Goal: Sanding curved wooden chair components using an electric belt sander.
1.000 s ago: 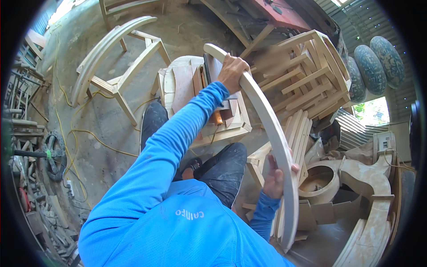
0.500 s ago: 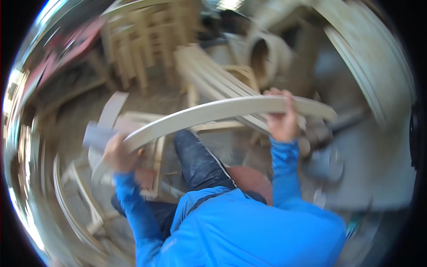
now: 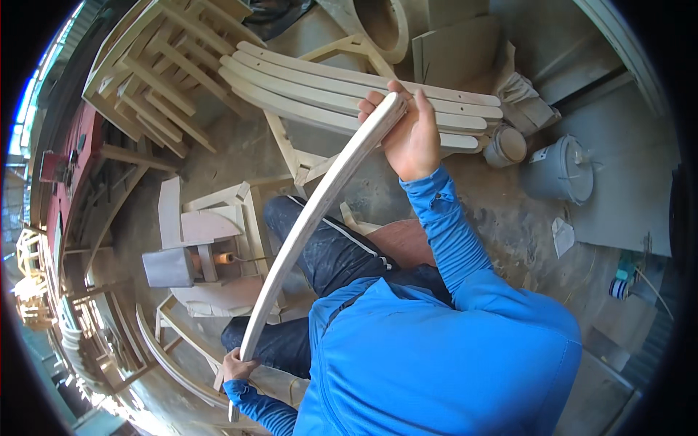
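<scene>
A long, curved, pale wooden slat (image 3: pixel 314 207) lies diagonally across my lap area, running from lower left to upper right. My left hand (image 3: pixel 238 365) is closed round it near its lower end. At the upper end, my right hand (image 3: pixel 413 145) cradles the slat in its palm, the fingers curled round one side and the thumb up along the other. Beyond the right hand, several similar curved slats (image 3: pixel 349 89) rest side by side on a wooden frame (image 3: pixel 283 149). Left of my knees, a tool with an orange handle (image 3: pixel 224 258) lies beside a grey block (image 3: pixel 167 269).
Stacked wooden frames (image 3: pixel 163 73) stand at the far left, near a red-topped bench (image 3: pixel 73 156). A curved wooden frame (image 3: pixel 171 356) lies on the floor at the lower left. Two buckets, one grey (image 3: pixel 560 171) and one smaller (image 3: pixel 505 147), stand at the right near a large panel (image 3: pixel 618 174).
The slat has swung from nearly level to a steep diagonal. My left hand has moved down toward me, my right hand up and left. The view has turned too.
</scene>
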The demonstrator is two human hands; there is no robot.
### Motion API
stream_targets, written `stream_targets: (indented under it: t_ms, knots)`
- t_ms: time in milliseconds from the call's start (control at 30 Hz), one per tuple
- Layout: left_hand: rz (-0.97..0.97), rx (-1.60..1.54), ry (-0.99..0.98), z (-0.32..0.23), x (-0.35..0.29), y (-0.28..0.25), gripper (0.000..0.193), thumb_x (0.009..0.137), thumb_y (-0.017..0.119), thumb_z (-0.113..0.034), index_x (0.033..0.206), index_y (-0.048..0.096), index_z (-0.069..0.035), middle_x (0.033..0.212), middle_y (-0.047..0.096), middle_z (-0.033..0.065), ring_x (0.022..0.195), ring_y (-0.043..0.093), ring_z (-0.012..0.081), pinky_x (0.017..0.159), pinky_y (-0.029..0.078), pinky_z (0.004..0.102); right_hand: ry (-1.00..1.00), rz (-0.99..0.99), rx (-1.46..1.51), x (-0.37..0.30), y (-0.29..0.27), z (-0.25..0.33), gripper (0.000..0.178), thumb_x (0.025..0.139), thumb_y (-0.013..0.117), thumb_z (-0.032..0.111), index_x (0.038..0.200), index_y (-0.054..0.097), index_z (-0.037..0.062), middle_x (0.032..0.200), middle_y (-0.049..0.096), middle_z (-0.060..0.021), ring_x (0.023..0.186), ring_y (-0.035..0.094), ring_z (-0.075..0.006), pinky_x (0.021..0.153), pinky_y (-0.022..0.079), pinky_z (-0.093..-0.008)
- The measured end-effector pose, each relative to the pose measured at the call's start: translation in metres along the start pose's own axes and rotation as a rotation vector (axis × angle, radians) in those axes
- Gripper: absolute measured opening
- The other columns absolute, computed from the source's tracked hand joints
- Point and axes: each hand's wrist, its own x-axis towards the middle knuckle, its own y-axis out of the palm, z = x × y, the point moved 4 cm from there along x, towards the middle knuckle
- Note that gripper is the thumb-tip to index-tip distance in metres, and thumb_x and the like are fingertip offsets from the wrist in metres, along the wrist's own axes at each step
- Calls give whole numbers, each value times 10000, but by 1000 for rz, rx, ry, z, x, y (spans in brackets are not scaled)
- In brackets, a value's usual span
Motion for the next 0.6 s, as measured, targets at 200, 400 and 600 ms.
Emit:
stream_targets:
  t_ms: [200,400,600]
  knots:
    - [176,-80,14,30,2,41,380,663,873,-216,946,732,-5,766,710,58,691,656,134,666,536,330,-41,119,-335,6,6,0,507,1072,512,425,1429,508,65,1253,669,-203,1142,671,-356,1002,540,-478]
    - [298,-182,-37,5,9,52,301,673,885,-167,883,717,-31,772,690,18,662,640,132,638,542,317,1,156,-251,13,2,11,562,1083,484,434,1487,457,45,1335,623,-235,1191,655,-364,1013,547,-475]
    - [71,-24,141,-16,26,47,298,693,839,-212,860,687,-18,756,679,85,709,650,193,678,516,353,-14,158,-319,8,11,11,523,1082,509,398,1442,509,19,1283,658,-226,1155,678,-358,986,560,-470]
